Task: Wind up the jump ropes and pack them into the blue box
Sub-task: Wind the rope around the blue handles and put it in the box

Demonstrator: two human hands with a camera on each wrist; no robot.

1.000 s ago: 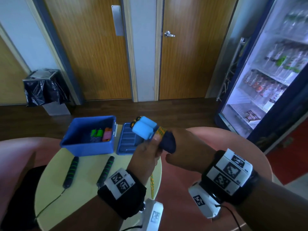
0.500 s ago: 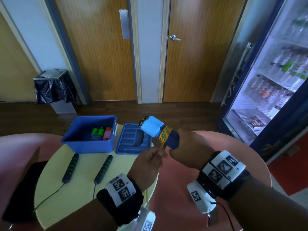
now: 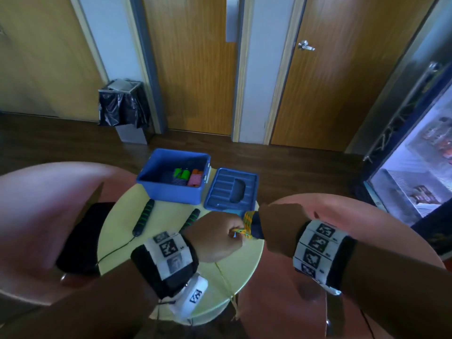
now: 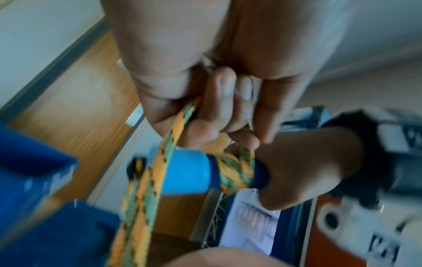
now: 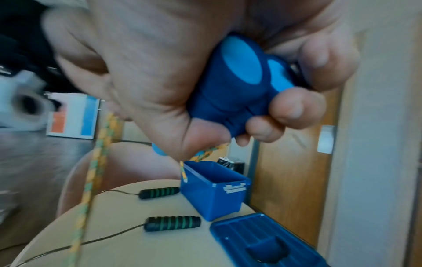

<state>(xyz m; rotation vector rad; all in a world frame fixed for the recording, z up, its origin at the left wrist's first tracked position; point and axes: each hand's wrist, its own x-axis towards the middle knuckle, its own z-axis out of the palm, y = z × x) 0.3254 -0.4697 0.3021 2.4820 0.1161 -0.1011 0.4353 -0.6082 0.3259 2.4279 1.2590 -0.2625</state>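
The orange-and-green braided jump rope (image 4: 235, 173) is wound in a few turns around its pair of dark blue handles with light blue caps (image 5: 237, 86), held above the near edge of the round pale yellow tabletop (image 3: 171, 243). The right hand (image 3: 281, 228) clenches both handles together. The left hand (image 3: 215, 238) pinches the loose rope just beside the wraps, the rest trailing down over the tabletop's edge. Beyond them sits the open blue plastic box (image 3: 171, 192), holding green and pink bundles, with its blue ribbed lid (image 3: 232, 192) just beside it. Two black handles with green rings (image 5: 171, 223) lie near the box, thin black cord trailing.
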